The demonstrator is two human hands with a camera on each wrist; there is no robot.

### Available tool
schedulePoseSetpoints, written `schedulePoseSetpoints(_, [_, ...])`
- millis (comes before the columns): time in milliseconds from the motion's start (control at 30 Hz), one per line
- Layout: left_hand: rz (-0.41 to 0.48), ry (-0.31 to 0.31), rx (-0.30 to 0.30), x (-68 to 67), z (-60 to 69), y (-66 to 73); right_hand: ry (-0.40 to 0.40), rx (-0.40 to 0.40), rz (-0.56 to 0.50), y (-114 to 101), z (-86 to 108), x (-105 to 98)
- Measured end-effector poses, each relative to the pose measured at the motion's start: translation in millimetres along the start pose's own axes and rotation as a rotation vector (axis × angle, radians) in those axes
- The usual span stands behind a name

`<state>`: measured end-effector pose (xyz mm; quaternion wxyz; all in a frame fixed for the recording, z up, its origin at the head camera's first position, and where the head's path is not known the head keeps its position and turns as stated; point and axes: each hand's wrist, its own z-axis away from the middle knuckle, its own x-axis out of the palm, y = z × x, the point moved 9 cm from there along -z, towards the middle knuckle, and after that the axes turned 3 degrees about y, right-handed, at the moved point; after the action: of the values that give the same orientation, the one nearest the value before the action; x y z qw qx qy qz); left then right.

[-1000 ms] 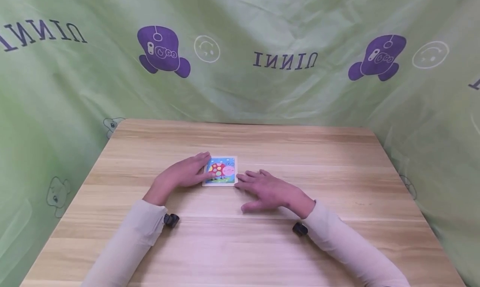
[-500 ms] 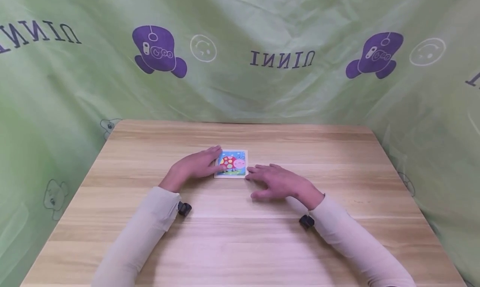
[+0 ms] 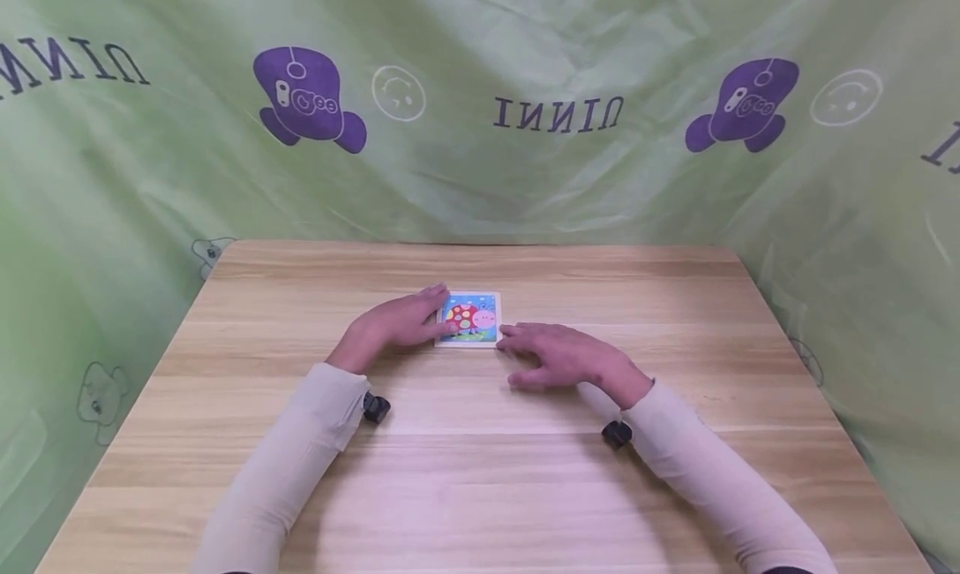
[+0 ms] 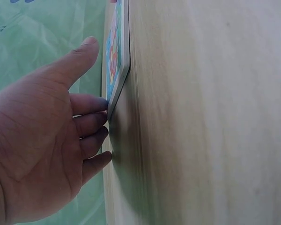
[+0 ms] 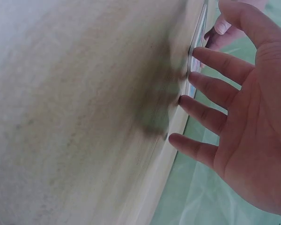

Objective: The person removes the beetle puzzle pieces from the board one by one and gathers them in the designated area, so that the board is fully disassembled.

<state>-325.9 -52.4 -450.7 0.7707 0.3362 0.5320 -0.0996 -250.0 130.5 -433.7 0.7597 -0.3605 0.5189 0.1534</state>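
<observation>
One left hand (image 3: pixel 397 320), just left of the middle of the frame: fingers nearly straight, tips at the left edge of a small square picture board (image 3: pixel 472 318), thumb apart and over the lower left corner. One right hand (image 3: pixel 564 356), just right of the middle: fingers straight and fanned, foremost tips at the lower part of the board's right edge, thumb held away toward the lower left. Between the two hands, just below the middle of the frame, the board itself, flat on the surface (image 3: pixel 480 491); shows a red, spotted ladybird with a pink face on blue, inside a pale border. Nearer the bottom, a pale left sleeve (image 3: pixel 292 457) toward the lower left, a pale right sleeve (image 3: pixel 712 474) toward the lower right, with a small black device (image 3: pixel 377 407) at each cuff. Wood grain across the lower half; across the top, green curtain (image 3: pixel 450 199) with purple figures (image 3: pixel 300 95) and dark lettering (image 3: pixel 558 114).
</observation>
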Motion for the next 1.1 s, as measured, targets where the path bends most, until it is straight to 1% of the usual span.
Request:
schedulePoseSetpoints(100, [0.01,0.002,-0.002,-0.4,-0.9,-0.8,-0.001,0.014,0.004,2,-0.3,0])
schedulePoseSetpoints(267, [0.024,0.008,-0.014,-0.7,0.6,-2.6,0.02,-0.012,-0.028,0,-1.4,-2])
schedulePoseSetpoints(367, [0.035,0.025,-0.005,-1.1,2.4,-0.3,0.038,-0.015,-0.054,1,-1.2,-5])
schedulePoseSetpoints(467, [0.029,0.053,0.016,-2.4,4.1,6.8,0.081,-0.016,-0.077,3,-1.7,-12])
schedulePoseSetpoints(600, [0.002,0.083,0.043,-3.2,5.8,21.2,0.181,0.011,-0.102,11,-6.9,-29])
schedulePoseSetpoints(700, [-0.028,0.086,0.066,-1.2,6.2,33.4,0.236,0.044,-0.108,18,-13.5,-39])
schedulePoseSetpoints(800, [-0.077,0.076,0.101,2.1,7.4,45.1,0.254,0.064,-0.097,25,-20.5,-43])
schedulePoseSetpoints(900, [-0.123,0.061,0.113,6.3,8.9,52.3,0.259,0.085,-0.099,32,-26.3,-44])
schedulePoseSetpoints(1100, [-0.118,0.049,0.101,13.7,10.1,61.3,0.273,0.092,-0.101,39,-36.7,-44])
